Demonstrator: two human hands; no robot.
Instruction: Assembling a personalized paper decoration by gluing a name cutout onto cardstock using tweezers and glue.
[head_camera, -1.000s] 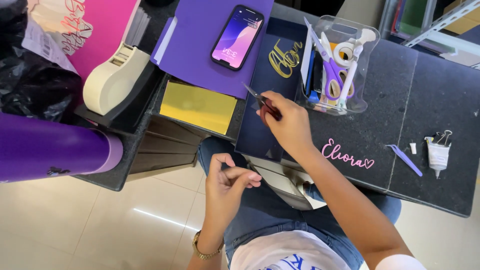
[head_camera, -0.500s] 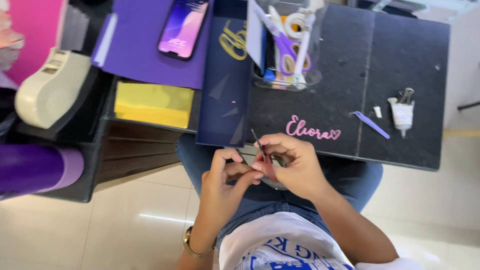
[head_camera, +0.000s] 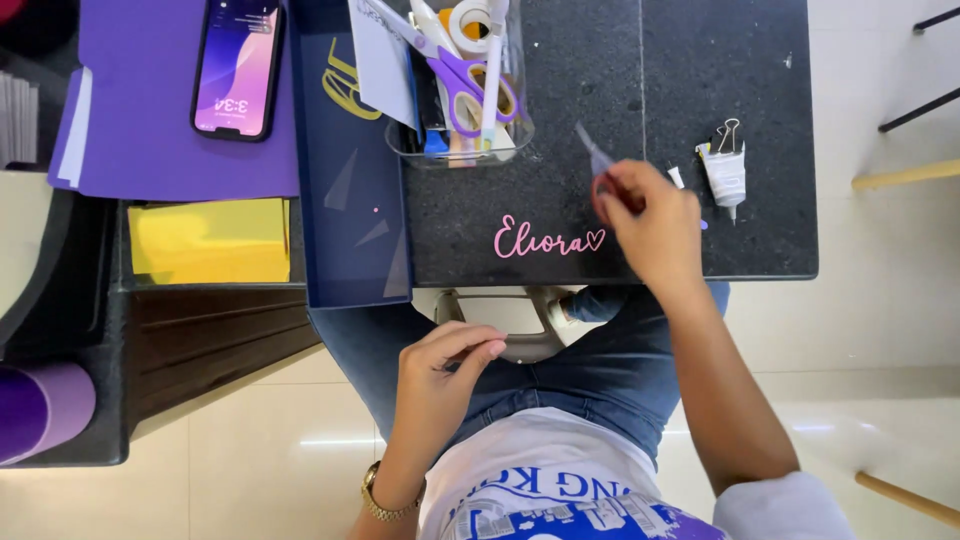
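Pinching a translucent sliver (head_camera: 592, 152) between right-hand fingers (head_camera: 612, 190).

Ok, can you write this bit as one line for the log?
right hand: fingers pinch thin lilac tool above black slab | left hand: fingers pinched over lap, contents unclear | beside: white tube, clear tub
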